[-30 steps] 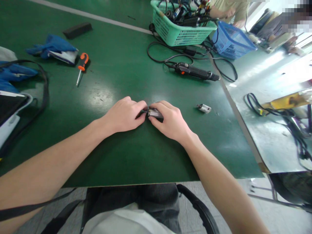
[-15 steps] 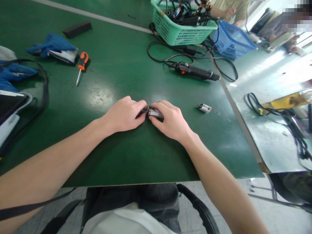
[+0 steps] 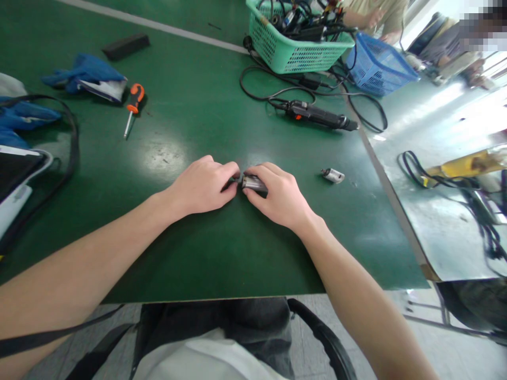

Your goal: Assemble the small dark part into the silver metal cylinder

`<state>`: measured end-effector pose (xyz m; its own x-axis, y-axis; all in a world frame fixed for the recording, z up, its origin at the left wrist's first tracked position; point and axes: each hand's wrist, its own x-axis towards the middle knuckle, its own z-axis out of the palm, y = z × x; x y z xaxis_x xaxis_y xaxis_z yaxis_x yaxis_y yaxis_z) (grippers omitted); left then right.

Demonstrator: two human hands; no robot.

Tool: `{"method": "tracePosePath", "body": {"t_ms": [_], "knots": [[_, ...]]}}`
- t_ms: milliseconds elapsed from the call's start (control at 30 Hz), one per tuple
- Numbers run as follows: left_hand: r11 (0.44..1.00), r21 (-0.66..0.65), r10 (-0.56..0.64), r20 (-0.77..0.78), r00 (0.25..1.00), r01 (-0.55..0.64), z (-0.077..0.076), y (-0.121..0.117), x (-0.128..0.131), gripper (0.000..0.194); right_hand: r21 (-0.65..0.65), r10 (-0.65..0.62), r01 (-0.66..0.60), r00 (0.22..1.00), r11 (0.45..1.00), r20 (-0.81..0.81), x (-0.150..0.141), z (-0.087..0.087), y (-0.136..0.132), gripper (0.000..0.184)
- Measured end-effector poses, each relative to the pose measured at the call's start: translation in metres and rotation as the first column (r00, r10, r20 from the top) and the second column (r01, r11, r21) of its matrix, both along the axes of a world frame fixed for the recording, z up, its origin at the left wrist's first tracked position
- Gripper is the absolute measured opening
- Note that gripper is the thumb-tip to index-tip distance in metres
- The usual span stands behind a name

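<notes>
1. At the left edge of the green surface (image 3: 222, 258): blue bundle (image 3: 31, 113), black strap (image 3: 74, 142) looping alongside.
2. Toward the far left corner: crumpled blue pouch (image 3: 89, 69), dark block (image 3: 125, 46) beyond, and orange-and-black screwdriver (image 3: 137, 96) just to the right, tip toward the near edge.
3. In from the middle of the near edge: left hand (image 3: 208, 184), thumb and forefinger pinching a small dark piece (image 3: 237, 180), mostly hidden.
4. Just beside, likewise in from the near edge: right hand (image 3: 277, 192), gripping a silver metal cylinder (image 3: 254, 183) between thumb and fingers, left end exposed.
5. Toward the far end of the right edge: green perforated basket (image 3: 301, 58), heaped with black cables and dark tools (image 3: 312, 34).
6. In front of that basket: black corded electric screwdriver (image 3: 317, 114), nose at the right edge.
7. Nearer, inside the right edge: loose small silver cylinder (image 3: 334, 176).
8. Beyond the right edge: blue perforated basket (image 3: 380, 66), inner mesh showing; co-worker's hand (image 3: 373, 19) behind.
</notes>
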<state>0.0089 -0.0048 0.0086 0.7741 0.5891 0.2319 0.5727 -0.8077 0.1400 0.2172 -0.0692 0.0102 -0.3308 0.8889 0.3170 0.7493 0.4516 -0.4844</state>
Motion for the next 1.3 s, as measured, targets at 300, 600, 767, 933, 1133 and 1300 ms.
{"method": "tracePosePath", "body": {"t_ms": [300, 600, 767, 933, 1133, 1300], "knots": [[1.0, -0.023, 0.007, -0.007, 1.0, -0.007, 0.0012, 0.0, 0.0007, 0.025, -0.001, -0.011, 0.011, 1.0, 1.0, 0.021, -0.0007, 0.0012, -0.0006, 0.022], [1.0, -0.028, 0.004, 0.005, 1.0, -0.004, 0.0014, 0.0002, 0.0002, 0.024, -0.018, -0.022, 0.022, 1.0, 1.0, 0.015, -0.0005, 0.0022, -0.0009, 0.023], [0.999, -0.035, 0.002, -0.001, 1.0, -0.002, 0.0019, 0.0001, 0.0001, 0.024, -0.023, -0.023, 0.024, 0.999, 0.999, 0.023, -0.0008, 0.0023, -0.0015, 0.027], [1.0, -0.015, 0.001, -0.011, 1.0, -0.002, 0.0007, 0.0004, 0.0001, 0.026, -0.03, -0.009, 0.01, 0.999, 1.0, 0.031, -0.0008, 0.0024, -0.002, 0.03], [1.0, -0.008, -0.01, -0.013, 1.0, 0.01, -0.0003, 0.0007, 0.0002, 0.027, -0.03, -0.001, 0.002, 1.0, 1.0, 0.028, -0.0008, 0.0027, -0.002, 0.029], [0.999, -0.023, -0.025, -0.005, 1.0, 0.025, -0.0006, 0.0011, -0.0006, 0.026, -0.025, 0.006, -0.005, 1.0, 1.0, 0.028, -0.0008, 0.0029, -0.0018, 0.029]]}}
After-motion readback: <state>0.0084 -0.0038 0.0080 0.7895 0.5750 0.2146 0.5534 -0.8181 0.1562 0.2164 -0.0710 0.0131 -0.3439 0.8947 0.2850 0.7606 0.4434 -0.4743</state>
